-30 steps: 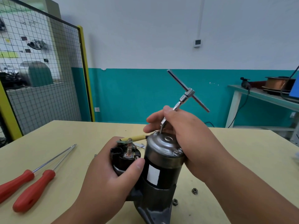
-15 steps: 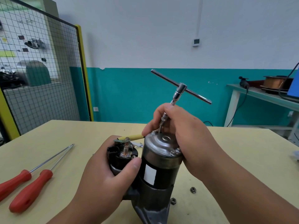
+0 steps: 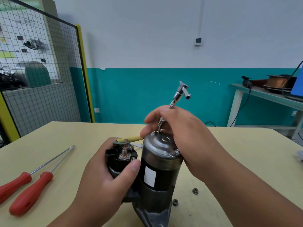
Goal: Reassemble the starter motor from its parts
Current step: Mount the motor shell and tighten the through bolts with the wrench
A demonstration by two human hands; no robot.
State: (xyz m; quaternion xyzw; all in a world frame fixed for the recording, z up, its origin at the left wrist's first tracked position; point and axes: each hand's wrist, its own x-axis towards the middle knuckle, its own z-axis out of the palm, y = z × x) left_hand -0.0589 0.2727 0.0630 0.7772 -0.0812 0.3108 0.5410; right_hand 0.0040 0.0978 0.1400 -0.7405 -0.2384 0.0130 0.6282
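The starter motor (image 3: pixel 157 174) stands upright near the front edge of the worktop (image 3: pixel 246 153), nose casting down. The left hand (image 3: pixel 105 182) has its grip wrapped round the black solenoid (image 3: pixel 122 159), thumb against the motor body. The right hand (image 3: pixel 185 133) has its grip pinched on the knurled shaft of the T-handle wrench (image 3: pixel 179 94), whose tip sits on a fastener at the rim of the end cap (image 3: pixel 162 145). The unit is judged heavy, rigid and smooth-sided (steel and cast metal). Steady it by the body, never by the terminal studs (image 3: pixel 124 152).

Starter motor (image 3: pixel 159 163): dull grey metal cap, glossy black body, rough cast base. T-handle wrench (image 3: pixel 180 94): shiny chrome, knurled shaft. Screwdrivers (image 3: pixel 28 189): red plastic handles, steel shafts. Table (image 3: pixel 65 133): matt pale yellow.
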